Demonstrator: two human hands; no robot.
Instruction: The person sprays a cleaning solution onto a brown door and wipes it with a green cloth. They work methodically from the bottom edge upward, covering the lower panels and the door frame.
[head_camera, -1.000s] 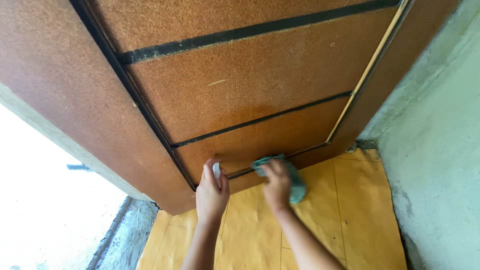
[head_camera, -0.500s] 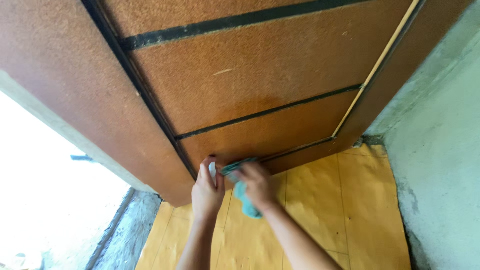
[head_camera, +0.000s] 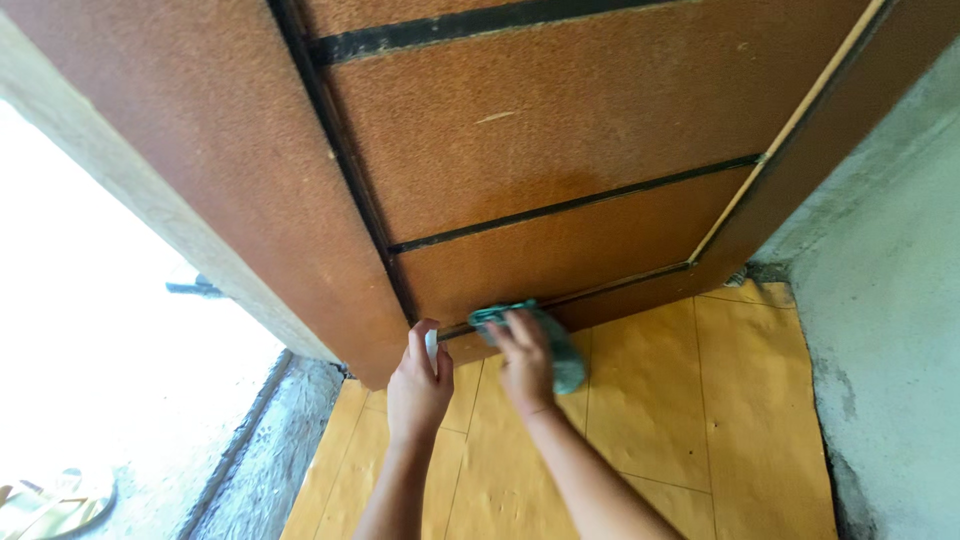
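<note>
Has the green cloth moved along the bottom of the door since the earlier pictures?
Yes. The green cloth, under the right hand, has moved left along the bottom dark strip of the door, toward the left hand.

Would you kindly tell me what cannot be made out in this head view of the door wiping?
- Small white object in the left hand: mostly hidden by the fingers; kind unclear.
- Crumpled teal cloth: partly covered by the right hand.
- Brown panelled door: top cut off by the frame edge.
- Outdoors, left: washed out by glare.
</note>
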